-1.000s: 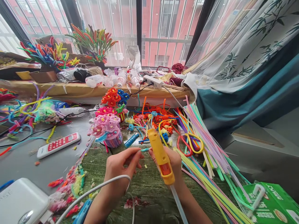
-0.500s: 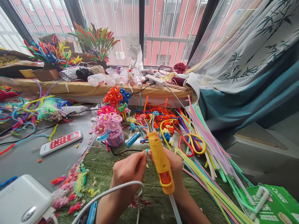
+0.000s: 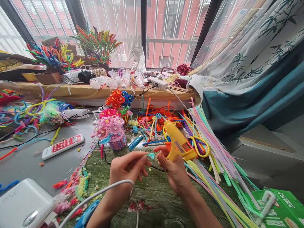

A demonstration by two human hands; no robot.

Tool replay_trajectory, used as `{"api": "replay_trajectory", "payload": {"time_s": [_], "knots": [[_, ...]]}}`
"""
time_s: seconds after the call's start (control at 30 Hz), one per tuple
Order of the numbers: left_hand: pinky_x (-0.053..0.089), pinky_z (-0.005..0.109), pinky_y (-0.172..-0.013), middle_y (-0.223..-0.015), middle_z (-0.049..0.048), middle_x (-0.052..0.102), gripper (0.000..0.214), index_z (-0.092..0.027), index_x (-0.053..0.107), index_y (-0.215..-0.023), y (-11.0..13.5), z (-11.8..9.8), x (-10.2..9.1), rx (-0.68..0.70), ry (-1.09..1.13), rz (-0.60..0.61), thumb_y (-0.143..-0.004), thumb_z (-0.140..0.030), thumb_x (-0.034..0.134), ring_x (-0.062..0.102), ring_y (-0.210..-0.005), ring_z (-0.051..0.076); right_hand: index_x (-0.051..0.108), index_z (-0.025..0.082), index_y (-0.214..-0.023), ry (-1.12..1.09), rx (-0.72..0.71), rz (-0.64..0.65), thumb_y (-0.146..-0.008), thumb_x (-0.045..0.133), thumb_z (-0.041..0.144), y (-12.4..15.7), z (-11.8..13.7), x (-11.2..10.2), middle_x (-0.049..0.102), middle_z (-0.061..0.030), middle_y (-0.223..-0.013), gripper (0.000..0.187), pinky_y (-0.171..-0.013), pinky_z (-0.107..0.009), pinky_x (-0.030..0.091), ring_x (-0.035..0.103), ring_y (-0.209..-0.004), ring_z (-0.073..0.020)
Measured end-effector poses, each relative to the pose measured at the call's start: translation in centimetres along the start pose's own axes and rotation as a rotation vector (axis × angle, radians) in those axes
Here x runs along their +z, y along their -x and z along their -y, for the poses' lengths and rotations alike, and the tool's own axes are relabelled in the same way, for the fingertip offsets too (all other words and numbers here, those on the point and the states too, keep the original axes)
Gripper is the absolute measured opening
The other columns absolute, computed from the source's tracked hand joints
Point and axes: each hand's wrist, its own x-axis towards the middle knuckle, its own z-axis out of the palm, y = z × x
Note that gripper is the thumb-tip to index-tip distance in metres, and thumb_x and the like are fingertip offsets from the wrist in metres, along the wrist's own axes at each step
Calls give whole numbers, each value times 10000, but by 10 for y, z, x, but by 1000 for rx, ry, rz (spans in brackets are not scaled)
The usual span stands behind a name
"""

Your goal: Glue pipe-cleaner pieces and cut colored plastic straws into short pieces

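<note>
Between thumb and forefinger, my left hand (image 3: 129, 166) pinches a small turquoise pipe-cleaner piece (image 3: 151, 155). My right hand (image 3: 174, 166) is wrapped round the handle of a yellow hot glue gun (image 3: 177, 142), whose nozzle points up and to the left, away from the small piece. Just beyond my left hand stands a pot of pink pipe-cleaner flowers (image 3: 110, 129), with a blue cylinder (image 3: 135, 142) lying to its right. Scissors with red and yellow handles (image 3: 201, 147) lie partly behind the glue gun.
Long pastel pipe cleaners (image 3: 209, 136) spread along the right side. A white remote (image 3: 63, 146) and a white power bank (image 3: 26, 202) lie on the left, its cable (image 3: 104, 191) looping over my left forearm. A green box (image 3: 282, 205) sits at the lower right. A power strip (image 3: 157, 83) rests on the sill.
The glue gun has swung from upright to tilted, its body now leaning right. My hands have drawn slightly apart, and more of the turquoise piece shows.
</note>
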Motion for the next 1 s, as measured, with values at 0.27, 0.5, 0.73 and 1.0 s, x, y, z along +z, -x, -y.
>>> {"api": "replay_trajectory", "payload": {"time_s": [0.27,0.5,0.73,1.0], "knots": [[463,110,-369,-606,-34,712,136,-226,774,-839,-1,1,0,48,-2,3,-817,-160,657,588,-416,64,695,215,-826,18,97,140,-710,793,453,2,1,-1,401,69,-598,283,-542,-229,295,375,-574,-95],[452,103,-362,-549,-41,685,146,-219,779,-829,-4,-2,2,50,-29,-9,-802,-142,658,540,-368,47,654,193,-807,171,70,165,-736,739,495,2,13,3,448,63,-579,322,-521,-238,319,394,-544,-103],[432,118,-332,-567,-25,697,116,-199,756,-862,-1,10,1,78,-74,2,-838,-227,646,539,-346,56,620,174,-780,248,-41,184,-806,694,425,3,6,1,516,43,-609,263,-530,-237,329,421,-553,-103],[502,159,-522,-688,-13,716,42,-181,706,-838,-7,1,-12,457,-585,43,-826,-164,669,635,-516,85,635,193,-770,294,-80,182,-767,736,417,1,9,1,467,58,-605,246,-517,-240,320,396,-528,-98]]}}
